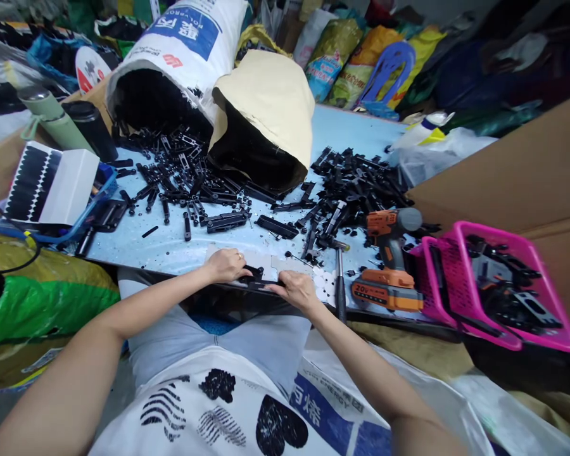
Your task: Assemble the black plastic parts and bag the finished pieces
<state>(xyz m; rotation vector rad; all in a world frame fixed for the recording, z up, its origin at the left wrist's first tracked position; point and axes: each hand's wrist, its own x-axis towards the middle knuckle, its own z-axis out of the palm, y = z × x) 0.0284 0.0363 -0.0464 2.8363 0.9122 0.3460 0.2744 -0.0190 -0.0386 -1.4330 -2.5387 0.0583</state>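
At the front edge of the light blue table, a black plastic part [258, 278] lies between my two hands, over a pale metal plate [267, 261]. My left hand [225, 265] is closed on the part's left end, and a ring shows on one finger. From the other side, my right hand [295, 290] grips its right end with the thumb along the front edge. My fingers hide much of the part, so its exact kind cannot be made out. Just right of the plate lies a hammer [341, 285], head towards the back.
An orange cordless drill [390, 259] stands right of the hammer, beside pink baskets [460, 278] of black parts. Heaps of black parts [361, 180] cover the table's back, before a white sack [180, 50] and a cream sack [270, 101]. A blue tray [61, 234] and bottles [52, 117] stand left.
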